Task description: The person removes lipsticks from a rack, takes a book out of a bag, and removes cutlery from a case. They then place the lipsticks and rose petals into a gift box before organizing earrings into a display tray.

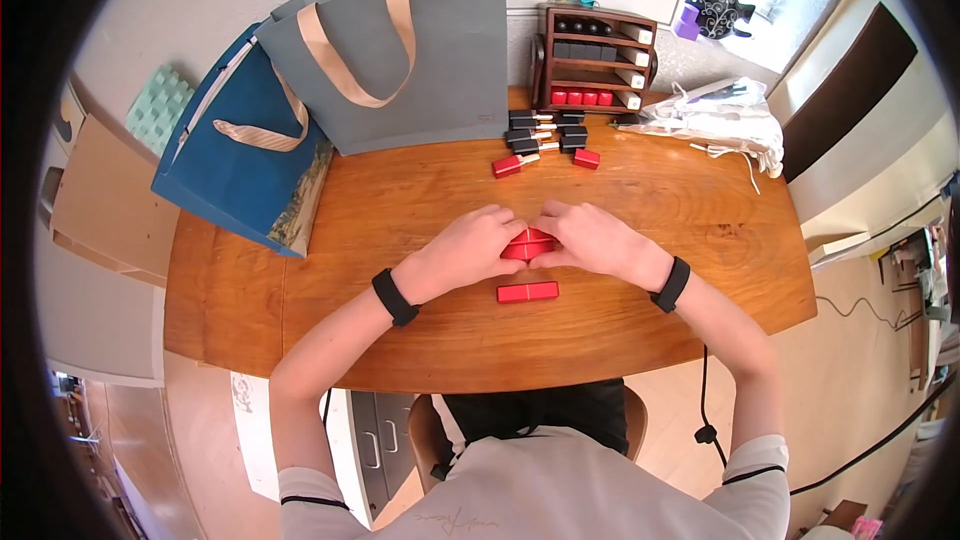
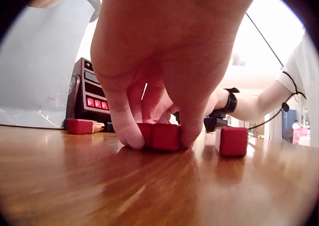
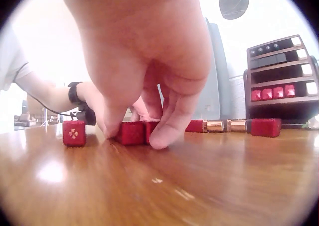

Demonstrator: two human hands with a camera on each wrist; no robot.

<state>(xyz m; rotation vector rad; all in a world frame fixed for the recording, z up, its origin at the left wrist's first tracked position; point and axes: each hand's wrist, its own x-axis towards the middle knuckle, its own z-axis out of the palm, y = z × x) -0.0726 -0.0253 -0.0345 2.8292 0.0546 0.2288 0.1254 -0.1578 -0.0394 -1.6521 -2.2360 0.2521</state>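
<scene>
Side by side on the wooden table lie red lipsticks (image 1: 530,251), at least two of them, partly covered by fingers. My left hand (image 1: 468,252) grips their left ends, thumb on the near side and fingers on the far side. At the right ends, my right hand (image 1: 598,240) holds them the same way. In the left wrist view the square red ends (image 2: 166,136) sit between thumb and fingers, down at the tabletop. Another closed red lipstick (image 1: 528,292) lies apart, nearer my body, with a flower-like mark on its end (image 3: 74,133).
Beyond the hands lie several black lipsticks (image 1: 522,130) with gold parts, a red one (image 1: 508,167) showing gold, and a red piece (image 1: 587,158). Behind stands a brown tiered rack (image 1: 545,60) of lipsticks. Grey (image 1: 430,70) and blue (image 1: 235,155) paper bags stand left; a white plastic bag (image 1: 715,125) lies right.
</scene>
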